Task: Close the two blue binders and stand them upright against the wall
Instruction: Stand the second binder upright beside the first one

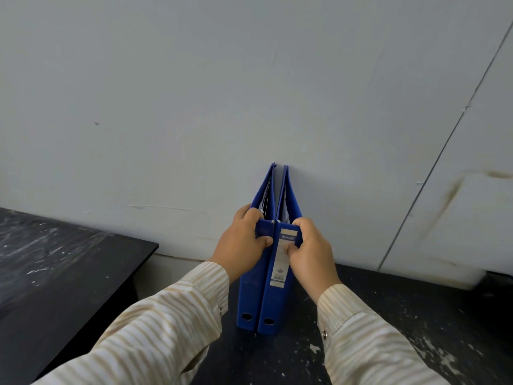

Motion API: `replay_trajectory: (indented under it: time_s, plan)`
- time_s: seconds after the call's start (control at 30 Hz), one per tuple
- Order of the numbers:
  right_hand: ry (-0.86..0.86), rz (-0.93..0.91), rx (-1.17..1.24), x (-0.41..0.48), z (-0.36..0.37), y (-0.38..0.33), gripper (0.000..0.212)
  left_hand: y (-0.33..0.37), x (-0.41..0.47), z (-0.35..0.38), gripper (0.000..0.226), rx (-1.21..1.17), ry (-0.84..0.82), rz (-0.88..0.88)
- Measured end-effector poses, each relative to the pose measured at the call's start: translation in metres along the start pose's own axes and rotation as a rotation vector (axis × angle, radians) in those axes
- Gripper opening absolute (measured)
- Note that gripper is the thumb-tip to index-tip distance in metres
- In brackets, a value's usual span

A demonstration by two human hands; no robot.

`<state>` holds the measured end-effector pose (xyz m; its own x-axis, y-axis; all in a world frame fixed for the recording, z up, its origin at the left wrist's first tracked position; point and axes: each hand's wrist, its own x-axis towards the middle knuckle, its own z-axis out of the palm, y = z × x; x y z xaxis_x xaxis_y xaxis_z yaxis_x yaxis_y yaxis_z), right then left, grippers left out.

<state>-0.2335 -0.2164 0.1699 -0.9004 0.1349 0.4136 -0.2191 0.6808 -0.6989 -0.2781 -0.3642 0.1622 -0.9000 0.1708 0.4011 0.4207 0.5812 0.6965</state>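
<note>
Entry: plain blue plastic binder [249, 295] and labelled blue plastic binder [277, 307], upright on black bench [402, 315], far edges at grey wall [249, 93]; I see left grip [241, 240], right grip [311, 254] clasping their spine tops; my judged risk: sideways topple on release.

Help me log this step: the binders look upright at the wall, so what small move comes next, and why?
Probably ease the left hand and right hand off, one at a time. They grip the spine tops, yet the left binder and right binder stand upright, side by side on the table, far edges at the wall.
</note>
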Motion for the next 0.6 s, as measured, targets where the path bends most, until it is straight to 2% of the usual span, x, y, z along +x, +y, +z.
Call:
replay_trajectory:
  time_s: [0.6]
  plan:
    - [-0.005,0.042,0.010,-0.0033,-0.0004,-0.0017,0.029,0.0035,-0.0031,0.0020,0.031,0.029,0.025,-0.006]
